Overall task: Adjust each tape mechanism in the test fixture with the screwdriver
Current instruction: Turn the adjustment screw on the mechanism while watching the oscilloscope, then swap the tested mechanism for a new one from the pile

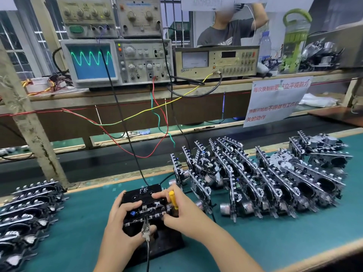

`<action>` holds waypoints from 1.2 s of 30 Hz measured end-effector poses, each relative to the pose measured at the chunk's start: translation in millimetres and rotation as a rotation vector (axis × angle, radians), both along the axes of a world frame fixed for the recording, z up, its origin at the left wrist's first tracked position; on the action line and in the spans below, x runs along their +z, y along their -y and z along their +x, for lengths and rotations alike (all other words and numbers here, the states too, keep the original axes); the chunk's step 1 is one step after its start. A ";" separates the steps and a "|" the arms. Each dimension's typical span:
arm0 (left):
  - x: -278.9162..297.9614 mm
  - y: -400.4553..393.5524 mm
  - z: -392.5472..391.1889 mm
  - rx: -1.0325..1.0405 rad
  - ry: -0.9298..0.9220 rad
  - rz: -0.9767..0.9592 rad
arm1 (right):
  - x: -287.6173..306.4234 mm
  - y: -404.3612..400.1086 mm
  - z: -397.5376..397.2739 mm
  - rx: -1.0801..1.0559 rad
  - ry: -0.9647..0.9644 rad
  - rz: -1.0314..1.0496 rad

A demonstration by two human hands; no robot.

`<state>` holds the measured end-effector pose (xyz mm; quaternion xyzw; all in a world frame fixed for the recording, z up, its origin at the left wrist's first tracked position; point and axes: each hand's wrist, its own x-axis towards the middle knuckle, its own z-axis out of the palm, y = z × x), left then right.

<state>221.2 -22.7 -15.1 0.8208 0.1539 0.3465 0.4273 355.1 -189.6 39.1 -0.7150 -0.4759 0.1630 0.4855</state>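
Head view, lower centre of the frame: the left hand [121, 218] curls round the near left edge of the tape mechanism [146, 210] seated in the black test fixture [157, 246], steadying it. The right hand [182, 211] grips the yellow-handled screwdriver [173, 199], upright at the mechanism's right end; its tip is hidden. The oscilloscope [92, 61], upper left, shows a steady wave. By my reading, one unit is being adjusted. Next comes a fresh unit from the pile of mechanisms [265, 173] at right.
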 end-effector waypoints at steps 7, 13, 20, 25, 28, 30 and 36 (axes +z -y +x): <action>4.0 1.5 -1.5 0.008 0.007 -0.018 | -1.4 0.6 0.6 0.011 0.012 -0.013; 7.0 2.9 -2.8 0.024 -0.031 -0.029 | 3.3 4.1 -4.7 0.013 0.006 -0.029; 10.2 5.2 -2.8 0.023 -0.065 -0.047 | 8.6 9.1 -16.9 -0.021 -0.023 -0.064; 28.6 -8.8 -14.9 -0.097 -0.155 0.002 | 10.2 26.3 -30.1 -0.216 -0.066 0.118; 50.2 -14.1 -9.2 -0.049 -0.201 0.072 | 20.6 35.8 -29.4 -0.210 0.045 0.061; 69.3 -13.3 5.0 -0.038 -0.265 0.210 | 31.4 39.9 -25.9 -0.216 0.117 0.007; 91.7 -4.3 39.9 -0.154 -0.788 0.637 | 51.0 53.7 -12.7 -0.461 0.111 0.188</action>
